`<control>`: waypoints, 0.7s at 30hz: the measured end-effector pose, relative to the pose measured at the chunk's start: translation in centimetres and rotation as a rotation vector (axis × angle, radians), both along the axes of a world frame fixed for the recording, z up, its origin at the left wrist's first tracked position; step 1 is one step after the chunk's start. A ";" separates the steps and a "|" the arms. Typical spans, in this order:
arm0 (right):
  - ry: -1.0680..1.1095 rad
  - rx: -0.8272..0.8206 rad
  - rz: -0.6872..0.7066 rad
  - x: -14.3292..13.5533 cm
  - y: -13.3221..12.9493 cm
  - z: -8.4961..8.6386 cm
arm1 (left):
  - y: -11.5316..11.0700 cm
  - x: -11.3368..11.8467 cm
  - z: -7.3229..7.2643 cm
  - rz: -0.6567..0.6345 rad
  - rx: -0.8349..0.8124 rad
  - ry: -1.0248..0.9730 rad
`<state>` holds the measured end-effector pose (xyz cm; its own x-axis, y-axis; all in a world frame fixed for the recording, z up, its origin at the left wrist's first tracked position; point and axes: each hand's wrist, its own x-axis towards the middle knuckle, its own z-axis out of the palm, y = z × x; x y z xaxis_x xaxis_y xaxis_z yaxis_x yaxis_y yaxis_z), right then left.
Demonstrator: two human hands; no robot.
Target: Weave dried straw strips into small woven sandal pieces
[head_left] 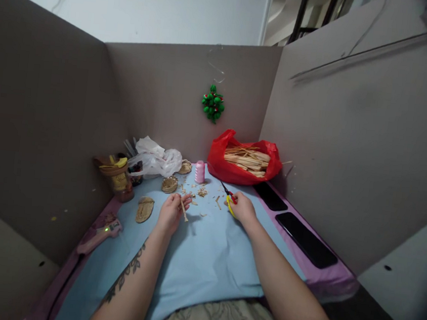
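Left hand [172,210]: pinching a straw strip [184,211], lower end free, probably so it can be turned. Right hand [244,209]: closed round red-and-yellow scissors [229,205], blades pointing away from the body, presumably for safety. Beyond, on the blue-covered desk [211,256]: scattered clippings [203,193]; pink thread spool [200,173], upright; red bag [216,160] of straw bundles [248,159], mouth open, seemingly for easy reach.

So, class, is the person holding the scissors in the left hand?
No, the right hand holds the scissors, while the left hand holds a pale strip.
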<state>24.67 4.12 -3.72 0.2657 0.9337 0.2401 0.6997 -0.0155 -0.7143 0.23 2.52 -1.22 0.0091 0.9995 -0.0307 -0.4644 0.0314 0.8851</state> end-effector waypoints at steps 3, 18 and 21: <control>0.416 -0.087 0.193 -2.9 -1.3 0.6 | 0.1 0.1 -0.2 0.066 0.068 0.044; 0.853 -0.136 0.434 -10.7 -3.3 0.5 | -1.2 1.3 -0.1 0.282 0.400 0.266; 0.621 0.045 0.320 -9.5 -2.8 0.3 | -1.7 0.8 0.5 0.503 0.522 0.478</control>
<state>15.21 1.30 -3.47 0.0802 0.9817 0.1728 0.1268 0.1619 -0.9786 1.06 0.80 -0.73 -0.3345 0.7689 0.5449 0.1117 -0.5418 0.8330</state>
